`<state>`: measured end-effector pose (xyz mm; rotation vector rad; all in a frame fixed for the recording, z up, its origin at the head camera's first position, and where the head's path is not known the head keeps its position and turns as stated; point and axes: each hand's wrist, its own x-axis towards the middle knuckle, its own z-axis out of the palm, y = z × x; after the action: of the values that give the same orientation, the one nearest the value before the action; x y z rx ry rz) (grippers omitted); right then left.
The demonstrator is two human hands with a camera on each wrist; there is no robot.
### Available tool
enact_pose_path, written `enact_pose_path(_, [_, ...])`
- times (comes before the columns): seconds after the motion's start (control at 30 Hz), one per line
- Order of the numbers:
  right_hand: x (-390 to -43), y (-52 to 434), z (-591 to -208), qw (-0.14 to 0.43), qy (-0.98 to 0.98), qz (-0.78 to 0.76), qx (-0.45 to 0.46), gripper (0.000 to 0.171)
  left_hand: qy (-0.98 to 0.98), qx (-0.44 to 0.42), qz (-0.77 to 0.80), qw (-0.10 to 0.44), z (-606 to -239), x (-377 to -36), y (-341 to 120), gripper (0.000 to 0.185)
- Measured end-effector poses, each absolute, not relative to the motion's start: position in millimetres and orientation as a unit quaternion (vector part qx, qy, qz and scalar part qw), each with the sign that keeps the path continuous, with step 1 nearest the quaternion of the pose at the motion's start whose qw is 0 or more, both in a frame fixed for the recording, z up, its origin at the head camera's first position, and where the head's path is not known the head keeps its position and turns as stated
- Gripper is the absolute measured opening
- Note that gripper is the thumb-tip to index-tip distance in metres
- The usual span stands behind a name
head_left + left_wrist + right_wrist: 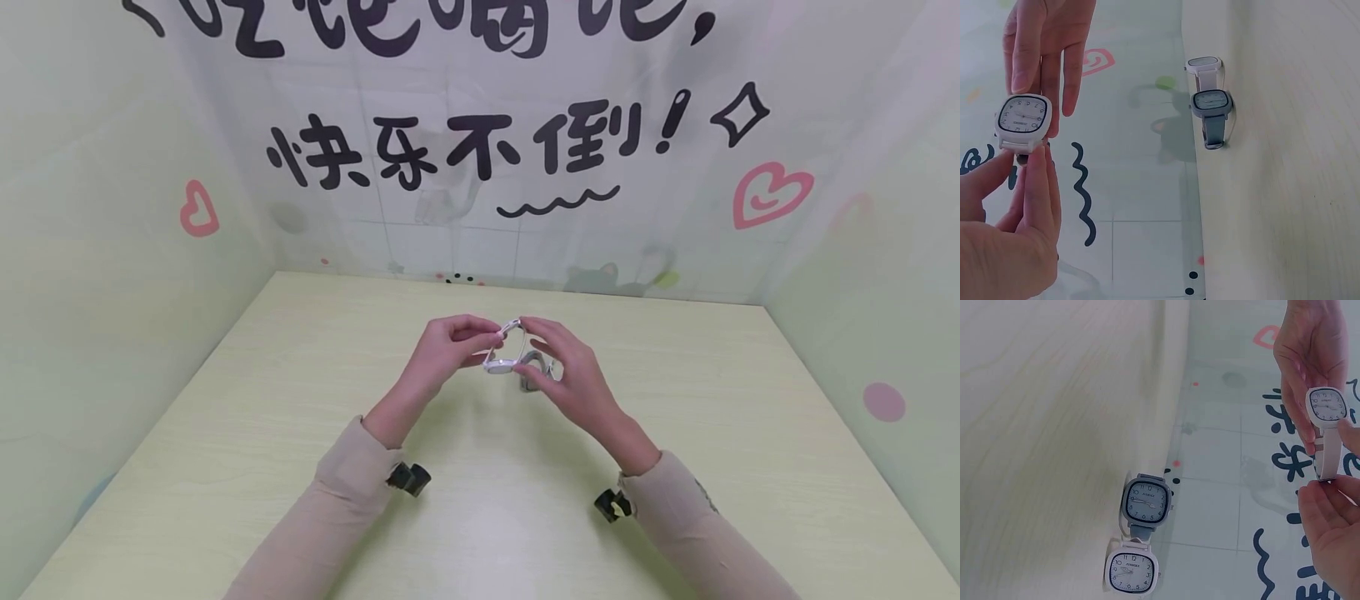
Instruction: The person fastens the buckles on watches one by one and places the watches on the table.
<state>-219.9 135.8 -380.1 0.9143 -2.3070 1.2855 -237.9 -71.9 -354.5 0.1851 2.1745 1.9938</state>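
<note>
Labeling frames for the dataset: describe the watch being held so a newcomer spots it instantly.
Start at the pale wooden table, then look above its middle, where the left hand and right hand meet. The white watch is pinched between them, in the air. The grey watch and the second white watch rest on the table.

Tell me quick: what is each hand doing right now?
Left hand: pinching the white square-faced wristwatch at its case.
Right hand: pinching the same watch by its strap.
</note>
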Motion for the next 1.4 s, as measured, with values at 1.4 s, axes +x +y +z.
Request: enact_pose_path(1.4, [-255,122,-386,0.062,-0.846,0.462,0.258,0.054,0.794,0.138,0.581,0.116,-362,-259,-99,0.045])
